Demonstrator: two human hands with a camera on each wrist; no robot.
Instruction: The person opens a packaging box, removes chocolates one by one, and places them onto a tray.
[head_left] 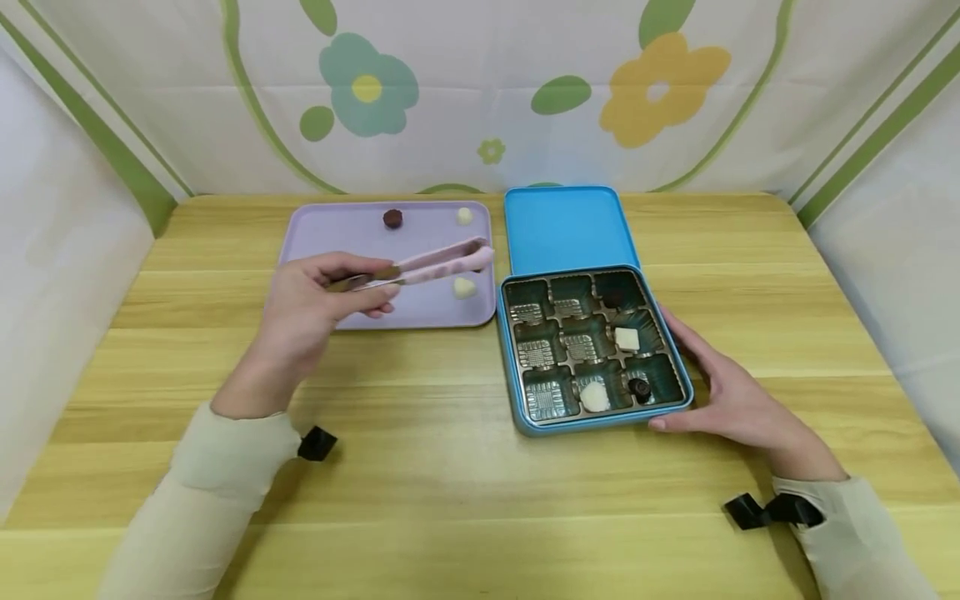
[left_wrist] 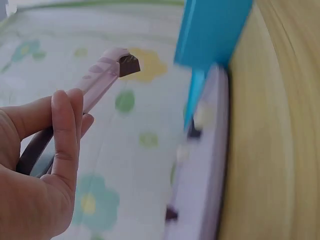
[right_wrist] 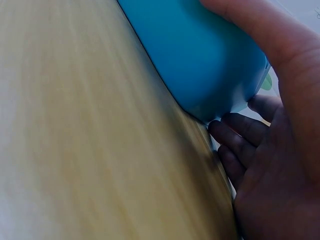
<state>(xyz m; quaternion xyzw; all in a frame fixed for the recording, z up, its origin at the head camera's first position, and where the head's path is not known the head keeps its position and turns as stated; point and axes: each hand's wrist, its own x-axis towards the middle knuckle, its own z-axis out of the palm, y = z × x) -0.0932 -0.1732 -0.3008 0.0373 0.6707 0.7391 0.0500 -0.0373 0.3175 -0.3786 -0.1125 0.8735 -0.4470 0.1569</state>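
my left hand (head_left: 307,312) pinches pink tongs (head_left: 427,267), grip narrow round the handle end, thumb on top + fingers under. tong tips point away to the right of the hand, raised over the lilac tray (head_left: 315,233). left wrist view shows a dark chocolate (left_wrist: 128,64) clamped in the tong tips; head view hides it behind the tips.

tray lies just beyond the left hand. on it: a round dark chocolate (head_left: 392,218) at the far edge, a white one (head_left: 465,215) at the far right corner, a white heart-ish one (head_left: 464,287) right under the tong tips.

my right hand (head_left: 731,396) rests vs the right + near side of the blue tin (head_left: 600,421), fingers fairly straight along its wall, thumb at the near corner; grip wide, not closed round it. tin sits on the counter (head_left: 450,467) just right of the tray, its lid (head_left: 566,227) lying flat behind it. inside the tin's insert, left of the right hand: white square choc (head_left: 627,339) mid-right cell, white round choc (head_left: 596,397) near-middle cell, dark choc (head_left: 639,387) near-right cell, another dark piece (head_left: 615,293) far-right cell, hard to make out.
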